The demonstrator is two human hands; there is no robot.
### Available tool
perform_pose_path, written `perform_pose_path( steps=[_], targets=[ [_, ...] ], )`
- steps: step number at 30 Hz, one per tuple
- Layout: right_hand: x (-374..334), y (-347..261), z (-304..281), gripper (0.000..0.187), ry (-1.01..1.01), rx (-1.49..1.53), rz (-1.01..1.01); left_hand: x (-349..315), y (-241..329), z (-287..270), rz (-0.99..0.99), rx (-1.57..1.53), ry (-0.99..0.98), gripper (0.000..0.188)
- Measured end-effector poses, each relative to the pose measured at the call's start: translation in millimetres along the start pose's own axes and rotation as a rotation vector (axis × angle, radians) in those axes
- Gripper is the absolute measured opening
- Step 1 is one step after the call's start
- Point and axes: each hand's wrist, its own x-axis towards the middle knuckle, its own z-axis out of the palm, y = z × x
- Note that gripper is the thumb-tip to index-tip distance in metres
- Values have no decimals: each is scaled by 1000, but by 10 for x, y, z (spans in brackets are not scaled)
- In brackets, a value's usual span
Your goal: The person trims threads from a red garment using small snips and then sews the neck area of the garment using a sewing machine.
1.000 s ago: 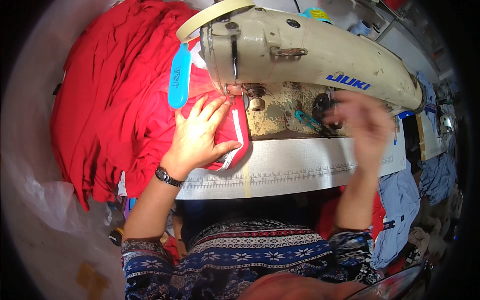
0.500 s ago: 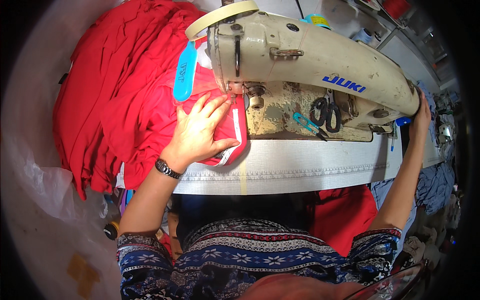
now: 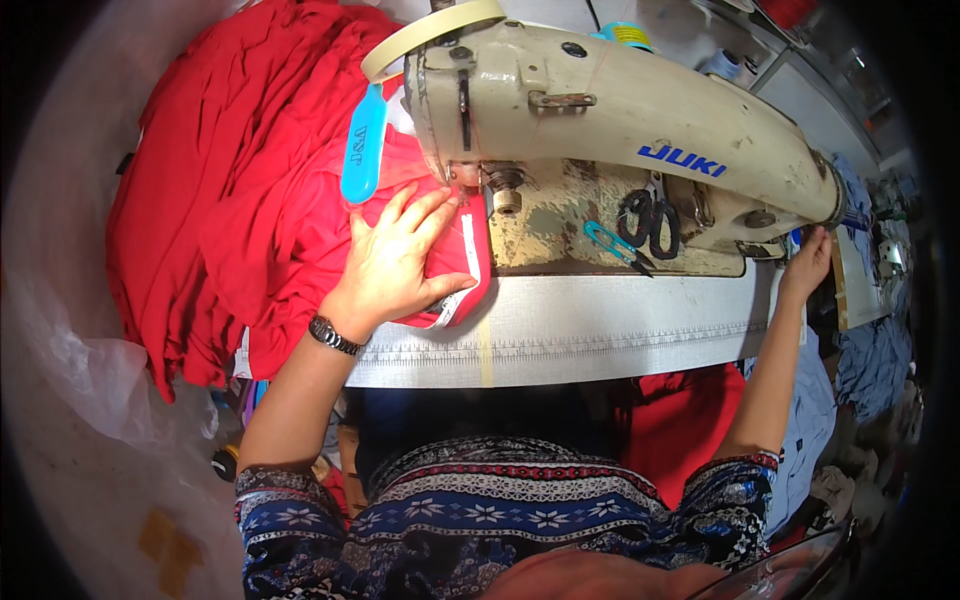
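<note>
My left hand (image 3: pixel 395 262) lies flat with spread fingers on red fabric (image 3: pixel 240 190), its fingertips close to the needle area of a cream sewing machine (image 3: pixel 620 100). Beside my thumb, a narrow white strip (image 3: pixel 469 245) runs along the fabric's edge. The fabric's bulk is heaped to the left of the machine. At the machine's right end, my right hand (image 3: pixel 806 264) has its fingers curled at the near edge of the handwheel (image 3: pixel 853 218); the fingertips are partly hidden. The needle itself is too small to make out.
Black-handled scissors (image 3: pixel 650 222) and turquoise thread snips (image 3: pixel 614 242) lie on the machine bed. A masking tape roll (image 3: pixel 432 40) and a blue flat plastic piece (image 3: pixel 363 150) are at the machine's head. A printed ruler (image 3: pixel 580 347) runs along the table's front edge.
My right hand has come down and toward me around the handwheel, its fingers now curled at the near side. My left hand and the fabric look almost unchanged.
</note>
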Motion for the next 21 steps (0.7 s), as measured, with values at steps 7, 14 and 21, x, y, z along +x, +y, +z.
perform_pose_path(
  steps=[7,14,21],
  targets=[
    [-84,-163,-46,33,-62,12,58,-87,6,-39,31,-54,86,73],
    [-1358,-1525,609,29,-252,-39,-270,-437,511,-133,121,-129,243,45],
    [-1928,-2232,2037,41,-1017,211,-797,-362,485,35,139,-126,271,26]
  ],
)
